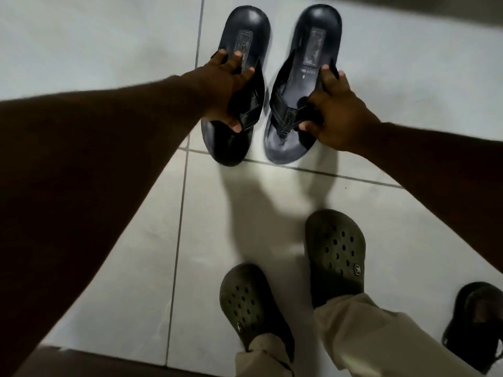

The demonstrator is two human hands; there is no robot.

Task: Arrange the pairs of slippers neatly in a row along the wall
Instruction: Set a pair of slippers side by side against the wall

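Two dark navy flip-flop slippers are held side by side above the pale tiled floor, heels pointing away from me. My left hand (pixel 226 88) grips the left slipper (pixel 239 44) around its strap and edge. My right hand (pixel 337 110) holds the right slipper (pixel 307 50) the same way, thumb under the strap. Both slippers cast shadows on the tiles below. Another dark slipper (pixel 476 322) lies on the floor at the lower right, partly cut off by the frame edge.
My feet wear dark green clogs, left (pixel 253 306) and right (pixel 336 254), below beige trouser legs. White floor tiles (pixel 109 254) with grey grout lines fill the view. A dark strip (pixel 81 363) runs along the bottom left edge.
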